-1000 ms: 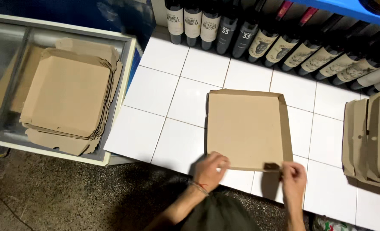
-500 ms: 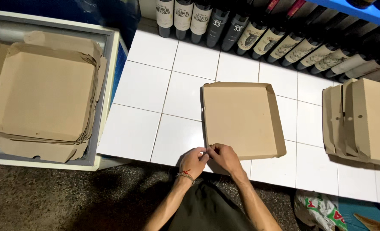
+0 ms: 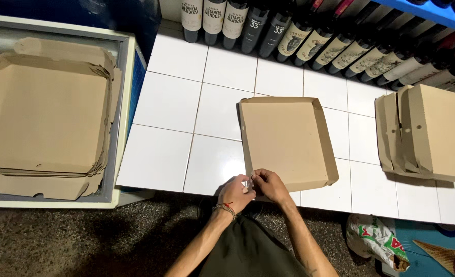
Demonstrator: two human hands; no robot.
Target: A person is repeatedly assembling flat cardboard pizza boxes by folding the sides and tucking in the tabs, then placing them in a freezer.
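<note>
While the flat brown cardboard box tray (image 3: pixel 288 142) lay on the white tiled counter (image 3: pixel 171 102), both hands had come together at its near left corner. A second earlier they were apart along the near edge. The left hand (image 3: pixel 235 194) and right hand (image 3: pixel 269 185) pinched that corner's flap. Fingers hid the fold itself.
</note>
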